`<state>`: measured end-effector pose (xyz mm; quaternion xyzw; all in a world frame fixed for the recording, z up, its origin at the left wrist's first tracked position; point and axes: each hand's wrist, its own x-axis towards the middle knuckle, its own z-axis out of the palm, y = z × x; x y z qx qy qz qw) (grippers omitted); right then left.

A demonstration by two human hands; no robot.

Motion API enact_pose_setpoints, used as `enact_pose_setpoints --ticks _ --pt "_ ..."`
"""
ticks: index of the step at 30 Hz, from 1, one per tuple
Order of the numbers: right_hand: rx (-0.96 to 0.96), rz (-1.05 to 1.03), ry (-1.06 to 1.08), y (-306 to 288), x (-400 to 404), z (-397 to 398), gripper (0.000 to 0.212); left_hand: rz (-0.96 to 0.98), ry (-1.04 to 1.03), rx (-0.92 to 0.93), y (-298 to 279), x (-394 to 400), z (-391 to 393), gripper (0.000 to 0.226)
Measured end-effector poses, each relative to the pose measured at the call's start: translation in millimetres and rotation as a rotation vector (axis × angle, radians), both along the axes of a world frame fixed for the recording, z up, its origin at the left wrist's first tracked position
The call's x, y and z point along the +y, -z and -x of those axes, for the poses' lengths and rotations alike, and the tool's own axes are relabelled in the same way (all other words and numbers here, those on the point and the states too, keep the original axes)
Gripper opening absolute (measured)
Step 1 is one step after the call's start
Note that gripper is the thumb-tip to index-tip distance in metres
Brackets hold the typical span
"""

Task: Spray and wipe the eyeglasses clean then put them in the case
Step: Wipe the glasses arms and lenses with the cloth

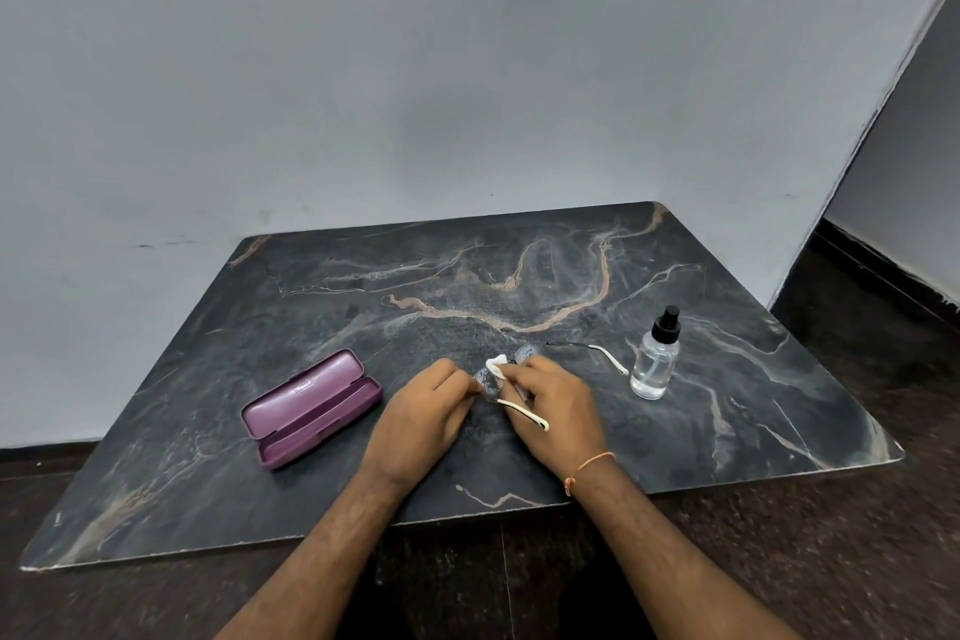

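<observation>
Eyeglasses (506, 382) pinched by left hand (423, 413), right hand (558, 411) pressing cloth (496, 365)

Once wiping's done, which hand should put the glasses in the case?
Left, probably. The left hand already pinches the glasses, and the open case lies on its side of the table. The right hand is occupied with the wipe.

Rimless eyeglasses (522, 382) with clear lenses, thin temples and white tips sit mid-table, a small white wipe (496, 364) pressed on one lens. Purple case (310, 406) lies open on the left; clear spray bottle (656, 358), black nozzle, stands upright on the right.
</observation>
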<state>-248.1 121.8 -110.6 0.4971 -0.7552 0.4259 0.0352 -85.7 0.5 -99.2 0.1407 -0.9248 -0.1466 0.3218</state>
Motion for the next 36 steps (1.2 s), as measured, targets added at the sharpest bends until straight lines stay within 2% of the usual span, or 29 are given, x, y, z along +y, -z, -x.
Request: enact_pose_setpoints --ticks 5,8,10,14,17,24,27,30,36 --pt "-0.011 -0.087 -0.118 -1.7 3.7 -2.4 0.028 0.022 -0.002 0.007 -1.2 2.3 1.2 0.022" --pt "-0.034 -0.038 -0.056 -1.6 3.7 -2.7 0.029 0.000 -0.009 -0.007 -1.9 1.4 0.1 0.019" --pt "-0.013 -0.013 0.005 -0.7 0.8 -2.0 0.022 0.004 -0.002 -0.003 -1.0 0.1 -0.5 0.005" --pt "-0.008 -0.037 -0.022 -0.7 -0.4 -0.9 0.022 0.007 -0.014 0.003 -0.8 -0.1 1.4 0.008" --pt "-0.045 -0.100 -0.081 -2.3 2.7 -2.6 0.030 0.017 -0.026 0.022 0.6 -0.4 1.6 0.009" --pt "-0.031 -0.072 0.012 -4.8 2.2 -3.4 0.026 0.006 -0.013 0.017 1.7 -1.8 0.2 0.006" --pt "-0.007 -0.145 -0.032 -7.1 3.7 -5.3 0.032 0.009 -0.009 0.023 3.0 -2.7 0.5 0.001" --pt "-0.027 -0.164 -0.040 -7.5 5.0 -6.2 0.036 -0.016 -0.019 0.009 2.3 -1.8 0.8 0.018" --pt "0.019 -0.161 0.026 -9.8 4.7 -5.3 0.031 -0.041 -0.030 0.008 2.1 -1.8 0.4 0.020"
